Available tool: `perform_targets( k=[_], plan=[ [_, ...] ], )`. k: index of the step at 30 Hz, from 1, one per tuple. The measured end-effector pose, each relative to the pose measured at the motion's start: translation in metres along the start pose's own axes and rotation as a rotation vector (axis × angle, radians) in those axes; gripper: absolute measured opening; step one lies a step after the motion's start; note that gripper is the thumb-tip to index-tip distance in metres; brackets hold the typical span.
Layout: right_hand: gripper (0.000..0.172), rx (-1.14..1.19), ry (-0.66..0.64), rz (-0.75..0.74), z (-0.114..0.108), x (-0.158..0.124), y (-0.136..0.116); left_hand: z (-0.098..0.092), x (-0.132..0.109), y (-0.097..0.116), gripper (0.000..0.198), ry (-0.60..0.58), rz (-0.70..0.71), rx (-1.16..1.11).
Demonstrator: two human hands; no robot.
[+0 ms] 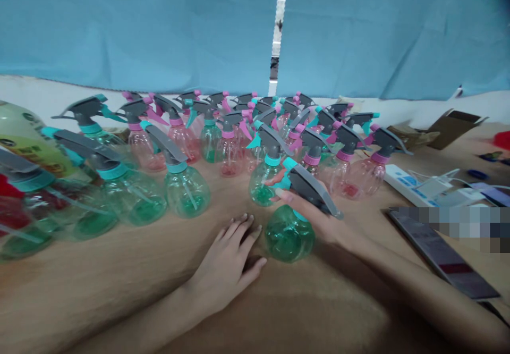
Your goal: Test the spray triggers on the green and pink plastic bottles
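My right hand (305,205) is closed around the neck of a green spray bottle (290,234) with a grey and turquoise trigger head. The bottle tilts, its round base turned toward me. My left hand (229,258) rests on the table just left of that bottle, fingers stretched out and holding nothing. Directly behind the held bottle stands another green spray bottle (263,181). A third green spray bottle (187,192) is on the table beyond my left hand.
Many pink and green spray bottles (229,152) crowd the back of the table (131,285). A large labelled bottle (35,141) stands far left. On the right are a power strip (410,186), a phone (442,253) and an open cardboard box (454,128). Blue cloth (159,30) hangs behind.
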State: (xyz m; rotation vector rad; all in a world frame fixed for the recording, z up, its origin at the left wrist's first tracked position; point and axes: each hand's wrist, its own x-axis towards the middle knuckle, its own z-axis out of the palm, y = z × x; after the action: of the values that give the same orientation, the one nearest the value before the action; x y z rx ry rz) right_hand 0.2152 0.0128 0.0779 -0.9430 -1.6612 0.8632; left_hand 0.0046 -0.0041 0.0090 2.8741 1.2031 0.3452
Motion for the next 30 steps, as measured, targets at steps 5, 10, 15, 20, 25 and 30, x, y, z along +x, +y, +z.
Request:
perform_targets(
  k=[5,10,15,20,25,30],
  plan=[
    [0.022,-0.027,0.023,-0.026,-0.0013,0.0015,0.0025,0.0000,0.0000,0.0007,0.050,-0.002,0.007,0.006],
    [0.023,-0.038,0.028,-0.034,-0.0015,0.0005,0.0044,0.0010,0.0001,0.0004,0.050,0.035,0.009,-0.020],
    [0.023,-0.030,0.024,-0.024,-0.0025,-0.0020,0.0020,0.0021,-0.0005,-0.0008,0.048,0.046,0.011,-0.021],
    [0.022,-0.019,-0.016,-0.033,-0.0050,-0.0014,-0.0005,0.0012,-0.0001,0.0001,0.049,0.017,0.006,-0.015],
    [0.026,-0.018,-0.056,-0.021,-0.0061,-0.0011,-0.0031,0.0010,0.0002,-0.0001,0.049,0.024,0.009,-0.017],
    [0.026,0.010,-0.031,-0.035,-0.0036,-0.0001,-0.0006,0.0016,0.0002,-0.0013,0.048,0.027,0.011,-0.023]
  ],
)
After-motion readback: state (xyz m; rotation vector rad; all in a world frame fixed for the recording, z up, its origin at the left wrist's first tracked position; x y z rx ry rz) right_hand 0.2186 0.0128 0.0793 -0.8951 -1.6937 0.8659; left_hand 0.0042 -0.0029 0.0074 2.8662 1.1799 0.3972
